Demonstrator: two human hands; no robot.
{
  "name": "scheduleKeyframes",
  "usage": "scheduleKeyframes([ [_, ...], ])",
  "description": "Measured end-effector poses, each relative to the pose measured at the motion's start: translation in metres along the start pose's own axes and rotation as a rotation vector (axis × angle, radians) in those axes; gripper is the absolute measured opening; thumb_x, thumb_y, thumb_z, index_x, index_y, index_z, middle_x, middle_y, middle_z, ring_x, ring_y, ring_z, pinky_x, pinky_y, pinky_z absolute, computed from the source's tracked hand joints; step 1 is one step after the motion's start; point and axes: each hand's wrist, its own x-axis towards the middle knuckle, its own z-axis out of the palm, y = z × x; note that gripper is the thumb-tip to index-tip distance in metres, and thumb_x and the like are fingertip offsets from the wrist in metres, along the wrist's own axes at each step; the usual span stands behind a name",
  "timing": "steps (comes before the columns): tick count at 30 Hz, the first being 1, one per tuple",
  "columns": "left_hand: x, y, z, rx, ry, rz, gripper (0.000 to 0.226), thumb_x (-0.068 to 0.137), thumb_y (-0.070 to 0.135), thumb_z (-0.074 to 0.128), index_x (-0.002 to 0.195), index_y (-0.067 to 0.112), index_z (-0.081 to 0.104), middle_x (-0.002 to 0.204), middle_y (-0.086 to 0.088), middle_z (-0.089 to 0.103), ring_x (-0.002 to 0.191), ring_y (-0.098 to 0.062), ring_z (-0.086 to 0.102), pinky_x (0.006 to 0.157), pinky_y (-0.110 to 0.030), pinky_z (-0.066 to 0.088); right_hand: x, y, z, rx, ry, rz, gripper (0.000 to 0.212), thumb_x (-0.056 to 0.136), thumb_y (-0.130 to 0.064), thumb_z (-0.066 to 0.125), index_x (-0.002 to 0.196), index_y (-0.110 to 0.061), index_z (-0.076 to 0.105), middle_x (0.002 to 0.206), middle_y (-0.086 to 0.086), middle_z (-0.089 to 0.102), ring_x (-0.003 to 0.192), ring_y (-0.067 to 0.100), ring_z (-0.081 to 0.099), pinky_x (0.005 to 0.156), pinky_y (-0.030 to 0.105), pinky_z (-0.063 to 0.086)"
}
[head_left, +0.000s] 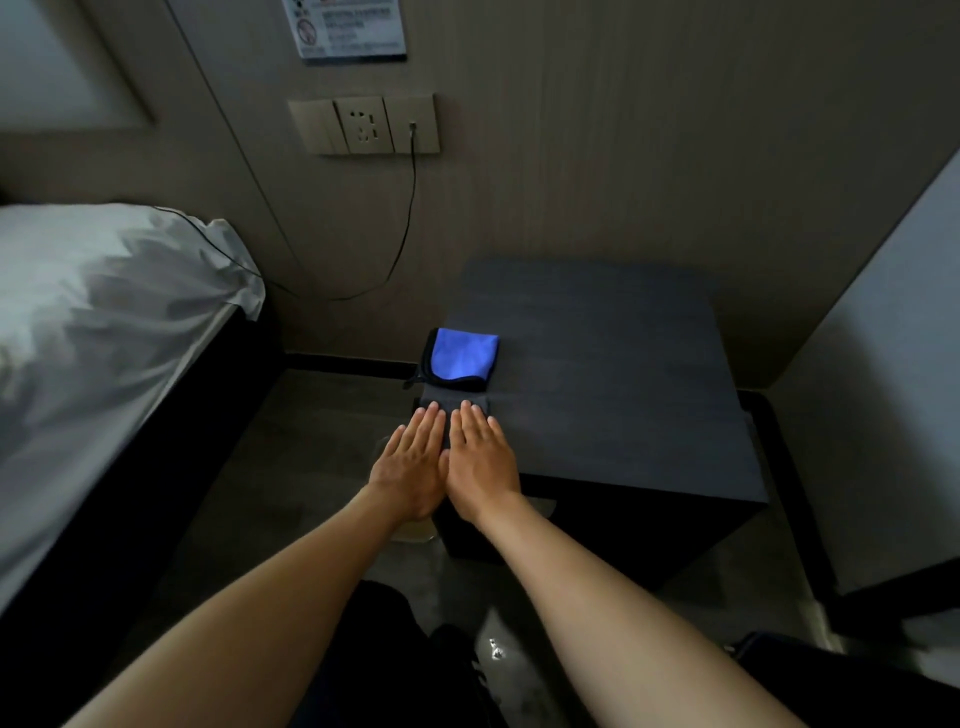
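A folded blue cloth (464, 358) with a black edge lies on the left side of a dark nightstand (623, 374). Just in front of it lies a folded dark grey cloth (447, 401), partly hidden under my fingers. My left hand (413, 462) and my right hand (480, 460) lie side by side, palms down, with straight fingers pressing flat on the grey cloth at the nightstand's front left corner.
A bed with a white pillow (104, 322) stands at the left. A wall socket panel (363, 124) has a black cable (410, 218) hanging from it toward the bed. A pale surface (893, 415) rises at the right. Grey floor lies between bed and nightstand.
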Motion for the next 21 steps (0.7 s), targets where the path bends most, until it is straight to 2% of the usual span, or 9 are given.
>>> scheduleKeyframes([
  [10, 0.024, 0.063, -0.015, 0.024, -0.08, 0.064, 0.06, 0.105, 0.038, 0.008, 0.154, 0.012, -0.016, 0.162, -0.004, -0.023, 0.149, -0.018, -0.02, 0.123, -0.038, -0.005, -0.014, 0.067, -0.007, 0.024, 0.042, 0.033, 0.059, 0.107, -0.033, 0.019, 0.157, -0.006, 0.002, 0.165, 0.012, -0.003, 0.153, 0.023, -0.004, 0.124, 0.039, -0.001],
  [21, 0.098, 0.218, -0.03, 0.042, -0.054, 0.265, 0.061, 0.106, 0.037, 0.01, 0.155, 0.011, -0.015, 0.163, -0.005, -0.02, 0.15, -0.02, -0.018, 0.124, -0.04, -0.003, -0.043, 0.225, -0.036, 0.013, 0.027, 0.244, 0.058, 0.107, -0.034, 0.018, 0.157, -0.009, 0.003, 0.166, 0.01, -0.001, 0.153, 0.022, -0.003, 0.124, 0.04, 0.001],
])
